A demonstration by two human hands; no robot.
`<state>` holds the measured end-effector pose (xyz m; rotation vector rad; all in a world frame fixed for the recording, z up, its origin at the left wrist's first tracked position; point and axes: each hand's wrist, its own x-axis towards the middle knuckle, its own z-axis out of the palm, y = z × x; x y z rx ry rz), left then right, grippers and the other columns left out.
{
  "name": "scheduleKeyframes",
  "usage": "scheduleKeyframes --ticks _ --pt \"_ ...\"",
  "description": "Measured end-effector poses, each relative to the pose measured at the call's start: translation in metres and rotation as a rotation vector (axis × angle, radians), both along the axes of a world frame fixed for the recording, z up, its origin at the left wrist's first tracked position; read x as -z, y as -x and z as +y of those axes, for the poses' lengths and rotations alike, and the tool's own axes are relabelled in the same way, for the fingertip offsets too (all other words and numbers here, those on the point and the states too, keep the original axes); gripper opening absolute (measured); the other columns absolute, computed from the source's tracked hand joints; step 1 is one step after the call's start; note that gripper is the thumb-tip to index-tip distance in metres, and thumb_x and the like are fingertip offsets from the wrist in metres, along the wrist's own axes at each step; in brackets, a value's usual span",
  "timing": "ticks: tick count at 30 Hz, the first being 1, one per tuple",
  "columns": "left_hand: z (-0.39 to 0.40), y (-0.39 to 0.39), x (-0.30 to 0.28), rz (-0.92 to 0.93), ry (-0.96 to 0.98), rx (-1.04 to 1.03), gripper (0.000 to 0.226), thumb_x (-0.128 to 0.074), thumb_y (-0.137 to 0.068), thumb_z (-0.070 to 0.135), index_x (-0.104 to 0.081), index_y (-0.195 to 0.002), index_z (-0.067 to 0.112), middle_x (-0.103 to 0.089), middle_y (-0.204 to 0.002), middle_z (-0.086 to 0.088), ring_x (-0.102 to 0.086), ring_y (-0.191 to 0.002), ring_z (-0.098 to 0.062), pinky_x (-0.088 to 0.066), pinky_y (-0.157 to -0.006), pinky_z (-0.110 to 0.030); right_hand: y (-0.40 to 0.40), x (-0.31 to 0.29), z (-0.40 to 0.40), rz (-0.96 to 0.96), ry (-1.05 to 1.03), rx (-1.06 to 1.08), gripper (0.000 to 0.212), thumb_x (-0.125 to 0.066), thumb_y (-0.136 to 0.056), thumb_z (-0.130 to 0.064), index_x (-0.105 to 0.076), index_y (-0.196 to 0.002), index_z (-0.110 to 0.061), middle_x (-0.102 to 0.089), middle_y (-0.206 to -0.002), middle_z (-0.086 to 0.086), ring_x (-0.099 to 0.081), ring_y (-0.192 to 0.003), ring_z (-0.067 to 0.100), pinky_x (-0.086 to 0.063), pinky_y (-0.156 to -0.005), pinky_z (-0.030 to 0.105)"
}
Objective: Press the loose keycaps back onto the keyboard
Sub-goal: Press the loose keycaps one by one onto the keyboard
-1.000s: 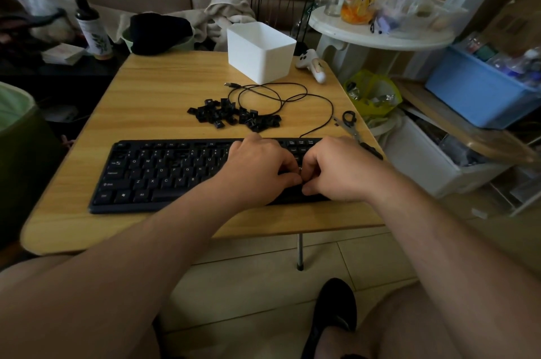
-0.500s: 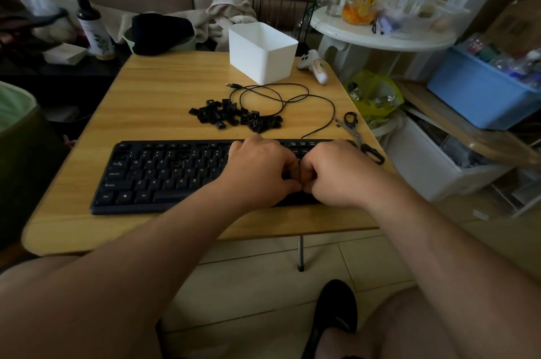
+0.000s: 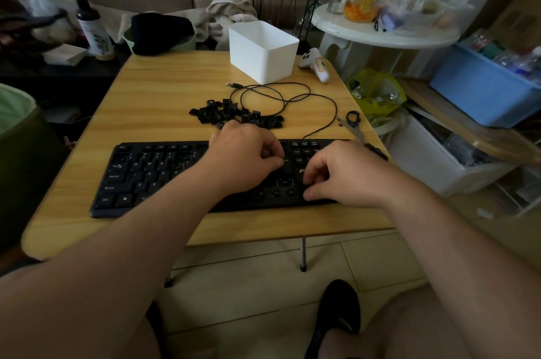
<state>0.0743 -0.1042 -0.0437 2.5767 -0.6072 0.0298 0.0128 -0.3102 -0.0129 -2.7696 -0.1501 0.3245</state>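
One black keyboard (image 3: pixel 164 174) lies across the centre of the frame on a wooden table (image 3: pixel 164 89), its front edge near the table's lower edge. One heap of loose keycaps (image 3: pixel 234 115), too many and too jumbled to count, sits just above the keyboard at mid-frame, with a looped black cable (image 3: pixel 292 95) running past it. One white box (image 3: pixel 263 51) stands at the upper centre, one pair of scissors (image 3: pixel 354 124) lies by the table's right edge.

Two hands hover over the keyboard's right half. Half a second ago they were pressed together; now they are apart, exposing bare sockets between them. The left hand (image 3: pixel 246 159) and right hand (image 3: pixel 342 174) both have curled fingers; whether either holds a keycap I cannot tell.

Bare tabletop lies left of the heap.
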Motion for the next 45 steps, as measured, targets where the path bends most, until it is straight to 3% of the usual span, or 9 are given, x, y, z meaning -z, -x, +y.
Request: scheduleKeyframes --ticks 5,11,16,20,27,35,38,41,45 --pt "-0.006 0.005 0.006 -0.048 -0.013 0.05 0.007 -0.068 -0.091 0.051 -0.071 -0.096 0.047 -0.064 -0.09 0.021 -0.051 -0.107 -0.013 -0.044 -0.102 -0.049 0.004 0.006 0.001 -0.098 0.026 -0.049 0.019 -0.082 -0.085 -0.043 -0.076 -0.103 -0.042 -0.065 -0.09 -0.021 -0.058 -0.086 -0.003 -0.042 -0.066 0.019" --pt "-0.011 0.009 0.009 -0.045 -0.043 0.061 0.011 -0.067 -0.093 0.05 -0.071 -0.103 0.047 -0.064 -0.1 0.018 -0.045 -0.122 -0.022 -0.036 -0.1 -0.046 0.003 0.007 0.002 -0.085 -0.015 -0.035 0.008 -0.078 -0.087 -0.032 -0.078 -0.088 -0.039 -0.069 -0.086 -0.022 -0.06 -0.086 -0.004 -0.043 -0.068 0.016" --pt "-0.008 0.004 0.009 -0.044 -0.059 0.036 0.012 -0.066 -0.093 0.051 -0.071 -0.103 0.047 -0.064 -0.1 0.018 -0.046 -0.121 -0.02 -0.037 -0.103 -0.048 -0.001 0.009 0.004 -0.069 0.002 -0.008 0.008 -0.083 -0.085 -0.033 -0.077 -0.083 -0.037 -0.068 -0.088 -0.021 -0.058 -0.088 -0.001 -0.051 -0.077 0.028" --pt "0.009 -0.018 -0.002 -0.056 -0.071 -0.103 0.011 -0.065 -0.095 0.05 -0.069 -0.104 0.046 -0.065 -0.099 0.021 -0.051 -0.12 -0.019 -0.04 -0.11 -0.053 -0.003 0.01 0.004 -0.039 -0.076 0.034 0.011 -0.083 -0.085 -0.031 -0.076 -0.079 -0.037 -0.07 -0.084 -0.019 -0.063 -0.084 0.0 -0.053 -0.074 0.026" --pt "0.052 -0.059 -0.008 0.041 -0.227 -0.346 0.034 -0.062 -0.097 0.045 -0.062 -0.131 0.05 -0.065 -0.133 0.004 -0.054 -0.127 -0.029 -0.036 -0.113 -0.059 -0.008 0.015 0.009 -0.101 -0.059 0.066 0.018 -0.088 -0.078 -0.036 -0.071 -0.074 -0.035 -0.067 -0.089 -0.017 -0.059 -0.094 0.003 -0.053 -0.079 0.035" --pt "0.05 -0.061 -0.009 0.023 -0.245 -0.336 0.022 -0.064 -0.098 0.039 -0.072 -0.119 0.04 -0.07 -0.12 0.007 -0.059 -0.117 -0.024 -0.037 -0.111 -0.059 -0.011 0.01 0.008 -0.104 -0.196 0.113 0.015 -0.084 -0.084 -0.036 -0.072 -0.075 -0.033 -0.064 -0.076 -0.012 -0.058 -0.072 0.003 -0.039 -0.059 0.021" --pt "0.044 -0.057 -0.011 -0.013 -0.083 -0.293 0.022 -0.065 -0.098 0.036 -0.072 -0.119 0.04 -0.073 -0.113 0.01 -0.065 -0.105 -0.019 -0.053 -0.09 -0.042 -0.016 0.013 0.009 -0.216 -0.29 0.172 0.011 -0.08 -0.087 -0.041 -0.073 -0.08 -0.034 -0.063 -0.075 -0.012 -0.057 -0.069 0.004 -0.041 -0.06 0.022" --pt "0.029 -0.045 -0.013 -0.045 0.145 -0.181 0.018 -0.071 -0.095 0.033 -0.074 -0.112 0.039 -0.072 -0.1 0.017 -0.065 -0.091 -0.003 -0.05 -0.076 -0.021 -0.021 0.017 0.014 -0.318 -0.439 0.207 0.006 -0.077 -0.09 -0.038 -0.075 -0.095 -0.036 -0.068 -0.081 -0.012 -0.062 -0.075 0.003 -0.046 -0.065 0.021" --pt "0.01 -0.019 -0.013 -0.088 0.309 -0.009 0.018 -0.076 -0.091 0.026 -0.074 -0.105 0.037 -0.072 -0.089 0.023 -0.067 -0.088 0.007 -0.04 -0.072 0.001 -0.024 0.018 0.022 -0.395 -0.618 0.203 0.029 -0.078 -0.091 -0.034 -0.071 -0.118 -0.04 -0.071 -0.091 -0.016 -0.064 -0.081 0.003 -0.054 -0.07 0.019"
